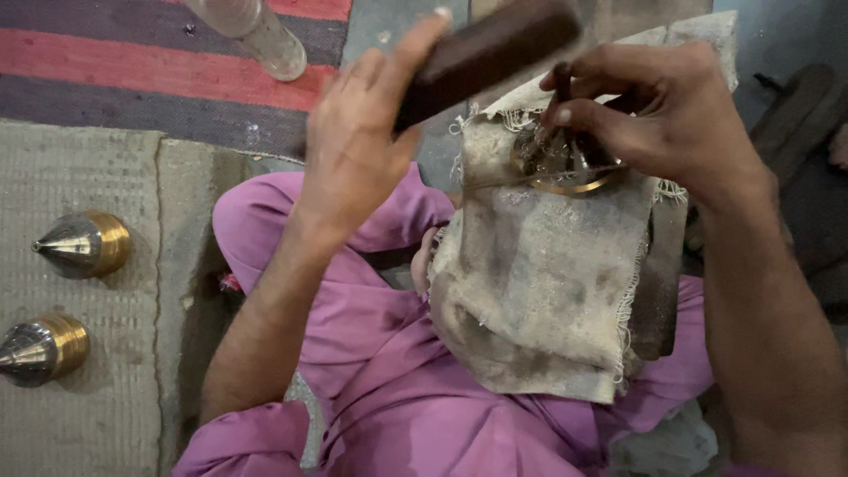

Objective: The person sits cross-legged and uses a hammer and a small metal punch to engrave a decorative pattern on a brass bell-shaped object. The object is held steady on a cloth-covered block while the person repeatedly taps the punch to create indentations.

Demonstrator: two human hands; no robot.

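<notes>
My left hand (362, 132) grips a dark brown wooden block (490, 51), raised and tilted above a small round brass and silver piece (565, 163). My right hand (658, 110) pinches a thin dark tool that stands upright on that piece. The piece rests on a dirty, frayed cloth (539, 283) draped over a block on my lap. My legs in pink trousers (389, 380) are folded under it.
Two cone-tipped brass and silver parts (84, 245) (40, 349) lie on a grey mat (79, 177) at the left. A clear plastic bottle (252, 31) lies on a red and purple striped rug (132, 79) at the top left.
</notes>
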